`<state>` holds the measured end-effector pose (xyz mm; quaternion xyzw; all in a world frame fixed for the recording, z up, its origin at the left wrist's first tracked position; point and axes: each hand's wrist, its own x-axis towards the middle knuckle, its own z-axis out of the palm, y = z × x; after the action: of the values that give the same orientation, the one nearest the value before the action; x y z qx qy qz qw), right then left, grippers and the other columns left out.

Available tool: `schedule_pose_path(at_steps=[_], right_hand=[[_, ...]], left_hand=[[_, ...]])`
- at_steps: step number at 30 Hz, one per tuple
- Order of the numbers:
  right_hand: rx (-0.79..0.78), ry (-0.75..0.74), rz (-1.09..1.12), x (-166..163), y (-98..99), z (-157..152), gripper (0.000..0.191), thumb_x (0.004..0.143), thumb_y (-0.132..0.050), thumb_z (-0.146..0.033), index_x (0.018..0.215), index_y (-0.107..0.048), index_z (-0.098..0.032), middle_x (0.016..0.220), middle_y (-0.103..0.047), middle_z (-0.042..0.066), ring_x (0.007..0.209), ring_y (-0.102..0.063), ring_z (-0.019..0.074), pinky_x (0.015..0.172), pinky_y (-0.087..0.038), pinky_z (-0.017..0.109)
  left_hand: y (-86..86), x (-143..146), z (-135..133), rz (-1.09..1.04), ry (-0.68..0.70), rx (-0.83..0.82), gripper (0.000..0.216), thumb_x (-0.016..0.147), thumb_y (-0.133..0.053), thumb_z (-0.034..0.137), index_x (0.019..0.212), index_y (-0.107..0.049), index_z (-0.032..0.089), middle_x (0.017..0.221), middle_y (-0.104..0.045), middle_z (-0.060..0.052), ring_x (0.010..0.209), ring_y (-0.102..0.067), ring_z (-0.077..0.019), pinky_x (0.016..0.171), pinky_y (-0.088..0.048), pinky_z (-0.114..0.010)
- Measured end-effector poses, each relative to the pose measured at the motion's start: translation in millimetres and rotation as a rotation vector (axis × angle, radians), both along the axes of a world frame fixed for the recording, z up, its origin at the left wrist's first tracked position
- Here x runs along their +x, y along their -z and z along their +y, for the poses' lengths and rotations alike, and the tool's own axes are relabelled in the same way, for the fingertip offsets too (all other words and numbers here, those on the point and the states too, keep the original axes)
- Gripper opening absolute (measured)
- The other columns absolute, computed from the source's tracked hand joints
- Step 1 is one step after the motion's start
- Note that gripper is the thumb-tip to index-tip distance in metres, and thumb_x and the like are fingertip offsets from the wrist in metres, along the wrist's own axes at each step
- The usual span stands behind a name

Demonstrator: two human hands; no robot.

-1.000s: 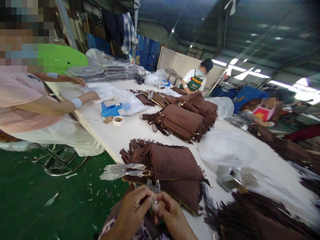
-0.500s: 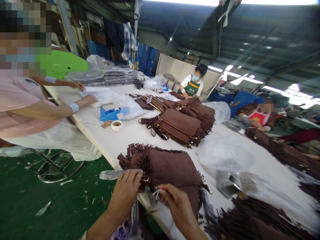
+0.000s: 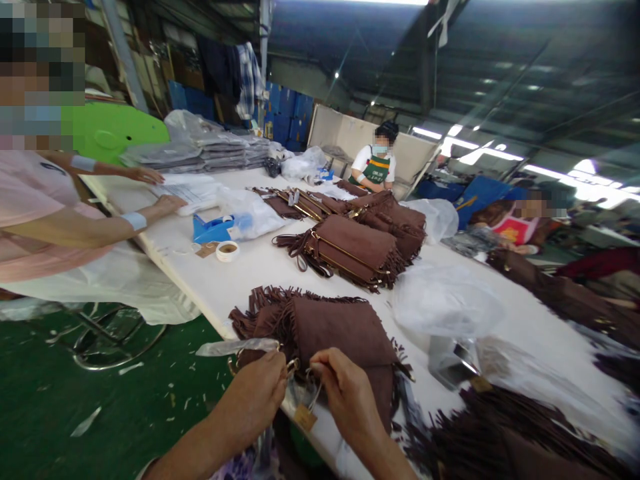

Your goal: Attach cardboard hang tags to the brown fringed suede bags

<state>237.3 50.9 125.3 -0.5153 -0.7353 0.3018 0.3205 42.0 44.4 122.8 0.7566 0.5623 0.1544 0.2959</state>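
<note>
A brown fringed handbag (image 3: 335,327) lies on the near edge of the white table in front of me. At its near left corner, my left hand (image 3: 263,393) is closed round the bag's gold-coloured metal clasp (image 3: 293,365); the fingertips are partly hidden. A strip of clear plastic wrap (image 3: 235,347) sticks out to the left above that hand. My right hand (image 3: 353,403) pinches a thin white tag string (image 3: 315,393) beside the bag's near edge. From the string hangs a small tan tag (image 3: 305,417), between my two hands.
More brown handbags (image 3: 355,248) are piled mid-table, with others at lower right. Clear plastic bags (image 3: 445,300) lie to the right. A tape roll (image 3: 227,251) and blue tape dispenser (image 3: 213,229) sit left. A co-worker (image 3: 75,207) stands at left; others work farther off.
My left hand has turned and its fingers have curled in more at the clasp. The tan tag now shows hanging below the string at my right hand. The view has shifted slightly.
</note>
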Motion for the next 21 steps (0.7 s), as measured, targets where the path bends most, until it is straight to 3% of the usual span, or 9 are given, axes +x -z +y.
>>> schedule_pose_path(at_steps=[3,8,12,17,21], right_hand=[[0.058,-0.002,0.008,-3,-2.1,4,0.015,0.095,-0.05,-0.02,0.085,-0.061,-0.019,0.082,-0.058,0.001,0.075,-0.055,0.0134,0.07,-0.039,0.023],[0.048,-0.024,0.076,-10,-1.8,10,0.015,0.095,-0.05,-0.017,0.086,-0.062,-0.019,0.083,-0.057,0.001,0.077,-0.055,0.0129,0.069,-0.04,0.022],[0.016,-0.028,0.072,-13,2.0,14,0.016,0.095,-0.049,-0.017,0.086,-0.062,-0.019,0.083,-0.057,0.001,0.076,-0.055,0.0128,0.069,-0.039,0.022],[-0.016,-0.029,0.042,-13,9.4,18,0.015,0.095,-0.05,-0.016,0.084,-0.061,-0.02,0.082,-0.057,0.0,0.076,-0.055,0.0125,0.068,-0.039,0.022],[-0.016,-0.006,0.04,-15,8.9,19,0.015,0.095,-0.05,-0.017,0.085,-0.061,-0.02,0.083,-0.057,0.0,0.077,-0.055,0.0125,0.069,-0.039,0.022]], left_hand=[[8.3,1,2,-0.285,-0.072,-0.19,0.01,0.078,-0.043,0.012,0.08,-0.048,0.02,0.075,-0.054,0.0,0.073,-0.055,-0.018,0.063,-0.04,-0.027],[26.2,5,1,-0.708,-0.188,-0.44,0.013,0.079,-0.047,0.021,0.091,-0.05,0.02,0.074,-0.057,0.003,0.067,-0.059,-0.0162,0.058,-0.046,-0.024],[38.6,8,1,-0.775,-0.292,-0.496,0.02,0.084,-0.048,0.03,0.1,-0.046,0.019,0.065,-0.06,0.004,0.048,-0.059,-0.015,0.047,-0.041,-0.023],[44.0,9,3,-0.831,-0.313,-0.536,0.022,0.083,-0.053,0.035,0.097,-0.047,0.019,0.066,-0.063,0.002,0.047,-0.059,-0.0135,0.046,-0.041,-0.022],[46.9,11,3,-0.894,-0.3,-0.553,0.034,0.083,-0.056,0.041,0.106,-0.048,0.017,0.066,-0.063,0.001,0.046,-0.058,-0.0135,0.046,-0.04,-0.022]])
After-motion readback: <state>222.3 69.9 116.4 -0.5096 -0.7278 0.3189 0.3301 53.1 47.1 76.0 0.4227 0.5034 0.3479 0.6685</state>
